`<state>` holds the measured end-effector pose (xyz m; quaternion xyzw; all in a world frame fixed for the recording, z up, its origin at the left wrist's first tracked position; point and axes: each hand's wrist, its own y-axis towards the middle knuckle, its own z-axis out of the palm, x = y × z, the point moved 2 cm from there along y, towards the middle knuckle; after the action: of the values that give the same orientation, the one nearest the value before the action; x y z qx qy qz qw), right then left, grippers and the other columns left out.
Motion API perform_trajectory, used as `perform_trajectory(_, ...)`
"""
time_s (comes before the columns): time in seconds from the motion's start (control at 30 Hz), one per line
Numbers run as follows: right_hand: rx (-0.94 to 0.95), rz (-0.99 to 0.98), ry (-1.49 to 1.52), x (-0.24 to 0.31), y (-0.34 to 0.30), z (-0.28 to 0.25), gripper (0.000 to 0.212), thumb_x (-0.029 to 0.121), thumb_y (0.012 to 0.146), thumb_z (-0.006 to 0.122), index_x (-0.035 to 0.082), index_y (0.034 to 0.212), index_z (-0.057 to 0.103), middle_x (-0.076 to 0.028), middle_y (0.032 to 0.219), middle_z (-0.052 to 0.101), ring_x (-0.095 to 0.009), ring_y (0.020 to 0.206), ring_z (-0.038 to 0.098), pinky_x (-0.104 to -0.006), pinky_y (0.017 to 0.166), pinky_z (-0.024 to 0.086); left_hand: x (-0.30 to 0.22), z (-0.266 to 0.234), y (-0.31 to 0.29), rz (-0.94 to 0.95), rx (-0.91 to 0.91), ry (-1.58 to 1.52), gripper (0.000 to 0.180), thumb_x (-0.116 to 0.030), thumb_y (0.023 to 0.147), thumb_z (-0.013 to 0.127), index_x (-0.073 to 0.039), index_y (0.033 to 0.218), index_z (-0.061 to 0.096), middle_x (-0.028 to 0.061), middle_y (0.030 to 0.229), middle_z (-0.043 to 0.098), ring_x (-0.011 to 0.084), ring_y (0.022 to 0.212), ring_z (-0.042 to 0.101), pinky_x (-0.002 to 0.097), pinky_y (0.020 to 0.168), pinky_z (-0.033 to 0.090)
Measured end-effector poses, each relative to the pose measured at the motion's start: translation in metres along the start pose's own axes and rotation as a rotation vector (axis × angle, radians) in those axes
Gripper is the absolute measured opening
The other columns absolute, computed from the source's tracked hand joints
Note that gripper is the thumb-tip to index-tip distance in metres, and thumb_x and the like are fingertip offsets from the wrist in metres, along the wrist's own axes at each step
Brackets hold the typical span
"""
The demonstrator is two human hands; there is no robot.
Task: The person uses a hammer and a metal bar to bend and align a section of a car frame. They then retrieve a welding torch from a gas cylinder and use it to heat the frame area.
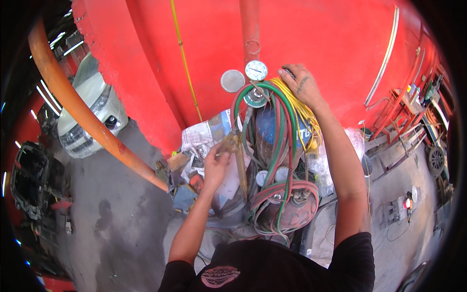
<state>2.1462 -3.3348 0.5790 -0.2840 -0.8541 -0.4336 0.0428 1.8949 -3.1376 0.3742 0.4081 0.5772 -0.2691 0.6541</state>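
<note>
Nearer, the left hand's [218, 163] half-curled fingers meet a brass-coloured tool [241, 160] beside the blue cylinder's [265, 129] left edge; grip unclear. Probably stiff and weighty, it suits a shaft hold. Beyond, the right hand's [300, 86] fingers bend over a dark object [289, 73], hold uncertain.

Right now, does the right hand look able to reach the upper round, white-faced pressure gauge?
Probably yes: the right hand is by the looped yellow cable, right of the pressure gauge, whose face is uncovered. Nothing seems in the way, though depth is hard to judge.
</note>
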Motion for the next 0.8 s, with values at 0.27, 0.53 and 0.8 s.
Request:
perform_trajectory(0.27, 0.014, 0.027, -0.005, -0.003, 0.0, 0.001, 0.051, 0.047, 0.092, 0.058, 0.0, 0.112, 0.067, -0.024, 0.1, 0.064, -0.039, 0.096, 0.062, -0.0461, 0.086, 0.049, -0.003, 0.003, 0.009, -0.035, 0.012, -0.022, 0.036, -0.007, 0.098, 0.055, 0.003, 0.133, 0.051, 0.0132, 0.116, 0.064, 0.019, 0.101, 0.065, 0.032, 0.08, 0.057)
perform_trajectory(0.53, 0.02, 0.034, 0.017, -0.007, 0.001, 0.002, 0.053, 0.049, 0.092, 0.057, 0.0, 0.111, 0.068, -0.025, 0.098, 0.064, -0.04, 0.097, 0.062, -0.0466, 0.086, 0.049, -0.006, 0.004, 0.016, -0.003, 0.031, -0.086, 0.031, -0.008, 0.099, 0.054, 0.002, 0.128, 0.056, 0.0115, 0.107, 0.069, 0.0161, 0.093, 0.066, 0.0299, 0.078, 0.056)
perform_trajectory(0.8, 0.045, 0.065, -0.037, -0.009, 0.0, 0.006, 0.055, 0.052, 0.093, 0.055, 0.003, 0.116, 0.066, -0.024, 0.105, 0.062, -0.039, 0.1, 0.062, -0.0466, 0.09, 0.049, -0.018, 0.002, 0.01, 0.032, -0.046, -0.027, 0.025, -0.01, 0.1, 0.055, 0.001, 0.122, 0.061, 0.0087, 0.094, 0.069, 0.0144, 0.083, 0.066, 0.0294, 0.076, 0.055)
